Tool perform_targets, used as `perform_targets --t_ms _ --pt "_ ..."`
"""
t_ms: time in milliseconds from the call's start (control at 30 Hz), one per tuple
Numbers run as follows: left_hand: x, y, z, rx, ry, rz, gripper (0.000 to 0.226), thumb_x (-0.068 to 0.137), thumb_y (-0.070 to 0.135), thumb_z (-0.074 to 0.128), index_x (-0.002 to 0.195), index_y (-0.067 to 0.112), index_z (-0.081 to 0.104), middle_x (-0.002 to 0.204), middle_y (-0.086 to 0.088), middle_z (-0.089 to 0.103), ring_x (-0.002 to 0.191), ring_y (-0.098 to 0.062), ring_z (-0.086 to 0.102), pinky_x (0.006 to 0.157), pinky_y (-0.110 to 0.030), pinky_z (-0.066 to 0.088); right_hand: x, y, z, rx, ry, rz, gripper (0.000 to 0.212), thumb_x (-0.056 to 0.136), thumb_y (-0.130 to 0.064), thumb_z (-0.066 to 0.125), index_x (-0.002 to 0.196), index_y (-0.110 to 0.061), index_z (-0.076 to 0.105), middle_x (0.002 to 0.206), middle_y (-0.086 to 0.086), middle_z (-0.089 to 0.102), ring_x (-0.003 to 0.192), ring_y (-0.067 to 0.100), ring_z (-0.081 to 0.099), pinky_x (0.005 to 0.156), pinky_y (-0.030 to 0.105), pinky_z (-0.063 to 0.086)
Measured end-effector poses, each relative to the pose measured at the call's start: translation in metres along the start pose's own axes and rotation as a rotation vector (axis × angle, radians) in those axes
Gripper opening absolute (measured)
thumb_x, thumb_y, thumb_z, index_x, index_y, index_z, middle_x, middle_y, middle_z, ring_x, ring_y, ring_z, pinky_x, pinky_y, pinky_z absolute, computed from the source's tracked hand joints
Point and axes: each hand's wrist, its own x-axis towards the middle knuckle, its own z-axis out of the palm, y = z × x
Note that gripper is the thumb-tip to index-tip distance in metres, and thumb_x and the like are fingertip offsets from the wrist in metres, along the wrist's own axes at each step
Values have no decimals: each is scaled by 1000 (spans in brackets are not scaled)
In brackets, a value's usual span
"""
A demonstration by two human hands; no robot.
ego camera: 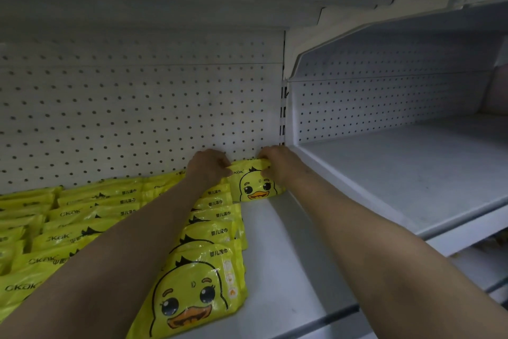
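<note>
Nearest to the viewer, a row of yellow plastic wipe packs (192, 297) with a cartoon duck face lies overlapping on the white metal shelf (286, 270), and the row runs back toward the white pegboard wall (137, 107). At the far end, just right of this row, one more yellow duck pack (255, 184) stands on the shelf close to the pegboard. The left hand (210, 165) and the right hand (277, 161) both grip its top edge with curled fingers, one at each upper corner.

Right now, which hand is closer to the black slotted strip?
Right. The right hand grips the duck pack just below the slotted strip; the left hand grips the pack's other side, farther left.
</note>
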Motion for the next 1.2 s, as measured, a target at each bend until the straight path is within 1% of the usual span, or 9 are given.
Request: perform_targets --t_ms 67,167,333,433,600,733,967,1100,1200 --pt "-3 3 -2 -5 0 -3 16 77 34 76 89 30 68 103 5 68 100 -18 61 91 -37 50 -3 -2 1 -37 16 7 45 84 -18 69 128 -19 58 122 9 60 116 27 51 90 39 49" --pt "-12 8 -9 -8 29 -4 24 77 33 74 99 26 68 109 3 66 103 -20 59 89 -33 49 -9 -10 -6 -56 25 -6 47 86 -22 66 131 -17 56 125 11 58 118 29 51 90 38 48" --pt "-39 16 -32 -106 120 -16 37 72 22 77 107 20 64 107 -2 67 97 -22 62 82 -33 51 -19 -32 -33 -17 29 -23 46 91 -32 64 133 -16 55 131 11 56 123 28 49 93 36 45" --pt "-63 22 -50 -58 178 -21 45 75 20 78 117 19 60 113 -5 64 99 -24 60 82 -34 50 -28 -47 -50 31 -2 -76 40 93 -37 59 127 -15 60 130 10 60 120 28 54 91 34 47" --pt "-127 19 -80 34 281 -86 54 75 21 78 124 21 57 123 -10 60 109 -28 58 86 -36 48 -55 -75 -68 101 -81 -190 46 95 -41 58 133 -16 56 138 8 55 125 25 51 96 32 43" --pt "-198 11 -106 112 305 -197 61 73 23 80 128 19 54 122 -15 59 113 -31 55 86 -35 44 -88 -108 -75 111 -44 -327 45 94 -40 59 134 -19 55 140 6 55 127 25 51 99 34 43" --pt "-351 -12 -150 249 428 -396 61 74 28 79 128 18 54 121 -14 60 112 -32 55 86 -39 46 -165 -195 -62 148 -43 -661 50 90 -45 61 135 -24 53 140 5 53 131 26 45 103 36 39" --pt "-443 -30 -173 317 493 -531 53 80 28 74 127 14 54 121 -17 59 112 -33 55 90 -39 42 -214 -258 -49 229 -117 -826 51 91 -47 60 137 -27 50 144 5 49 135 26 40 106 37 35" --pt "-509 -46 -191 385 526 -647 54 82 30 72 130 16 52 119 -17 57 112 -36 53 90 -41 42 -249 -310 -39 269 -172 -951 54 91 -47 60 139 -25 49 144 3 49 136 25 40 106 35 35"
